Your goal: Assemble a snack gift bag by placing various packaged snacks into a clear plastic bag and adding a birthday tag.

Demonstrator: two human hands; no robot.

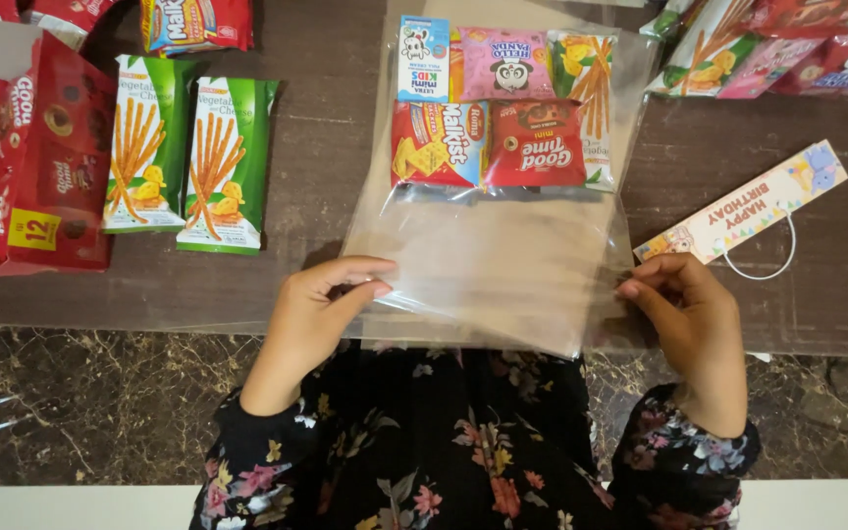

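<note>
A dark brown wooden worktop fills most of the view, with a marbled dark edge along its near side. In the middle of it lies a clear plastic bag, flat, its open end towards the person and its far end packed with small snack packets. Inside the bag sit a red cracker packet and a red biscuit packet side by side, and behind them a small blue-and-white carton, a pink packet with a panda face and a green-and-orange stick-snack packet at the right edge.

To the left, well apart from the bag, a large red box of biscuits lies beside two green stick-snack packets laid parallel. Another pile of filled bags rests at the far right corner. Just right of the clear bag lies a long paper tag with a white string loop, tilted.

The left hand pinches the bag's near left edge between thumb and curled fingers. The right hand grips the bag's near right edge in the same way, fingers closed on the plastic. Both hands hold the open end stretched between them, just over the worktop's near side. The sleeves are dark with a flower print.
</note>
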